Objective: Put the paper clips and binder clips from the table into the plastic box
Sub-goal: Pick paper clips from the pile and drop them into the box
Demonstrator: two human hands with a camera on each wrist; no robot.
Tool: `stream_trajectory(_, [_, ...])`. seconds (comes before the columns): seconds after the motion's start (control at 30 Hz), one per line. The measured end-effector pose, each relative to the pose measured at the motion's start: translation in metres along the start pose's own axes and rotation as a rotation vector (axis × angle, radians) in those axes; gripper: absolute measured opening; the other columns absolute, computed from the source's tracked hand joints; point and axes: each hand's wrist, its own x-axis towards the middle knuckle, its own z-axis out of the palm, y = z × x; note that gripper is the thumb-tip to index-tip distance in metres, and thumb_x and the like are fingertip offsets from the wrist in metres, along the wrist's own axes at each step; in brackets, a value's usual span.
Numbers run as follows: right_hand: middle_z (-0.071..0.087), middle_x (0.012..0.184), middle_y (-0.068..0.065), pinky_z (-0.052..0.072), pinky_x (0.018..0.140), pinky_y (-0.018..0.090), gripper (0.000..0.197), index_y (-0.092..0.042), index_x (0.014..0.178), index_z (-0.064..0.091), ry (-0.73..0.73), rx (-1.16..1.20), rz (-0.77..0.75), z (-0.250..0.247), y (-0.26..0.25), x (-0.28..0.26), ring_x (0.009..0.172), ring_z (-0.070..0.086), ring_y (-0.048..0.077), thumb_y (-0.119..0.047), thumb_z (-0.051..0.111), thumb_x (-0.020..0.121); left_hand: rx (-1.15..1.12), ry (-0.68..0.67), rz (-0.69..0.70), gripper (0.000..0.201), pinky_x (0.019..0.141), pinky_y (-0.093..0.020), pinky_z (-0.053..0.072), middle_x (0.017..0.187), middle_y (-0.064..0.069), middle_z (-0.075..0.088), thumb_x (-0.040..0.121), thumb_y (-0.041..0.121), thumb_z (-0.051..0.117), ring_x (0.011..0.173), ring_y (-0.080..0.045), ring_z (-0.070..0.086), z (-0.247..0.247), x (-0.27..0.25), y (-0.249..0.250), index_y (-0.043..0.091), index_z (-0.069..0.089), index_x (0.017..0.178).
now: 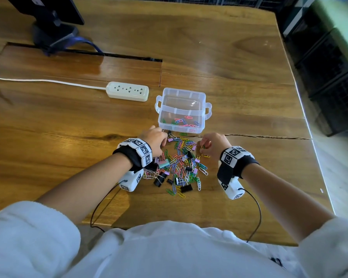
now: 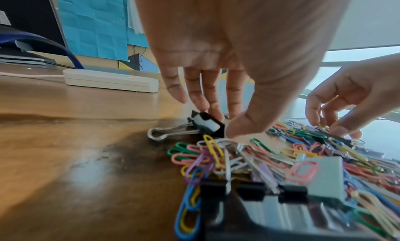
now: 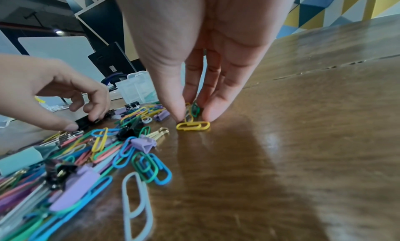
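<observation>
Mostly undone, judging by the heap: dozens of colored paper clips (image 1: 181, 163) and a scatter of binder clips (image 1: 186, 188) lying on the table (image 1: 239, 67) toward its near edge, between the two wrists. Black binder clips nearest the near edge, lilac ones and one larger pale green one mixed through the middle.

Farther in, at the far left corner of the heap, left hand (image 2: 216, 73) reaching down, thumb and fingers closing on a black binder clip (image 2: 207, 124) resting on the wood; touching it, though hard to call a firm hold yet. At the far right side of the heap, right hand (image 3: 199, 65) pinching a few paper clips, green and yellow, between thumb and fingertips, with another yellow paper clip (image 3: 193, 125) flat on the table right under them.

Beyond both hands, just past the heap, plastic box (image 1: 182, 109) standing open, lid off or out of sight. Only a handful of paper clips inside, along its near wall; no binder clips visible in there. Early going, then: two small pickups in hand, nearly the whole pile left to move.

Farther left, power strip (image 1: 127, 91) with its white cord.
</observation>
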Motion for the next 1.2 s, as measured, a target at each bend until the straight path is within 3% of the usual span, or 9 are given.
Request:
stream_trajectory(0.17, [0.058,0.098,0.004,0.047,0.076,0.027,0.019,-0.013,0.094,0.067,0.008,-0.049,-0.027,0.002,-0.001,0.002,0.080,0.051,0.015,-0.011,0.067,0.075,-0.028,0.114,0.080,0.035,0.080,-0.033,0.048,0.111,-0.005,0.052,0.083,0.012,0.061,0.107,-0.022,0.050,0.004,0.007,0.011,0.019,0.054,0.117])
stream_trajectory(0.27, [0.059,0.101,0.004,0.043,0.078,0.025,0.028,-0.015,0.102,0.064,0.013,-0.044,-0.056,0.005,-0.005,0.002,0.085,0.049,0.014,-0.014,0.069,0.074,-0.003,0.093,0.080,0.041,0.079,-0.031,0.047,0.113,-0.007,0.052,0.088,0.015,0.060,0.106,-0.023,0.052,0.007,0.010,0.013,0.021,0.051,0.127])
stream_trajectory(0.37, [0.061,0.101,0.004,0.039,0.073,0.024,0.032,-0.015,0.107,0.061,0.020,-0.022,-0.072,0.008,-0.011,0.002,0.084,0.050,0.015,-0.014,0.068,0.076,-0.028,0.069,0.056,0.028,0.082,-0.033,0.047,0.112,-0.008,0.055,0.089,0.017,0.060,0.108,-0.024,0.053,0.007,0.010,0.011,0.018,0.056,0.116])
stream_trajectory(0.47, [0.065,0.100,0.004,0.041,0.068,0.023,0.031,-0.015,0.108,0.062,-0.002,-0.008,-0.053,0.010,-0.013,0.004,0.079,0.052,0.014,-0.012,0.067,0.077,-0.040,0.048,0.055,0.013,0.077,-0.031,0.044,0.107,-0.009,0.057,0.090,0.016,0.057,0.104,-0.025,0.054,0.006,0.008,0.010,0.013,0.060,0.103])
stream_trajectory(0.6, [0.068,0.097,0.004,0.048,0.071,0.024,0.027,-0.014,0.103,0.065,-0.024,-0.040,-0.023,0.008,-0.017,0.006,0.084,0.060,0.019,-0.012,0.067,0.076,-0.050,0.039,0.037,0.011,0.069,-0.026,0.039,0.104,-0.007,0.058,0.091,0.017,0.055,0.099,-0.023,0.056,0.007,0.003,0.005,0.012,0.063,0.096])
stream_trajectory(0.77, [0.070,0.092,0.001,0.053,0.074,0.025,0.013,-0.015,0.087,0.069,-0.009,-0.020,-0.025,0.003,-0.018,0.008,0.079,0.062,0.015,-0.010,0.068,0.075,-0.071,0.019,0.026,0.011,0.070,-0.031,0.048,0.094,-0.001,0.067,0.088,0.019,0.059,0.091,-0.018,0.059,0.007,-0.004,-0.001,0.014,0.068,0.084])
stream_trajectory(0.87, [0.070,0.089,0.000,0.050,0.074,0.024,0.015,-0.016,0.084,0.068,0.022,-0.021,-0.080,0.001,-0.025,0.008,0.076,0.058,0.013,-0.005,0.059,0.077,-0.071,-0.013,0.016,0.009,0.073,-0.032,0.052,0.090,0.003,0.068,0.085,0.021,0.064,0.090,-0.016,0.059,0.008,-0.007,-0.001,0.018,0.070,0.079])
stream_trajectory(1.03, [0.068,0.098,0.001,0.049,0.084,0.024,0.026,-0.015,0.095,0.067,0.040,-0.047,-0.218,0.005,-0.040,0.009,0.082,0.054,0.010,-0.001,0.049,0.083,-0.074,0.039,0.035,0.014,0.081,-0.033,0.047,0.097,-0.001,0.057,0.083,0.029,0.066,0.103,-0.021,0.054,0.004,-0.006,0.002,0.017,0.066,0.091])
stream_trajectory(1.2, [0.049,0.133,0.004,0.040,0.099,0.030,0.040,-0.015,0.126,0.052,-0.031,-0.178,-0.286,0.011,-0.044,0.010,0.121,0.048,0.021,-0.015,0.057,0.086,-0.162,0.151,-0.091,0.029,0.088,-0.034,0.045,0.114,-0.008,0.052,0.084,0.030,0.065,0.109,-0.024,0.050,-0.003,0.003,-0.004,0.011,0.059,0.105])
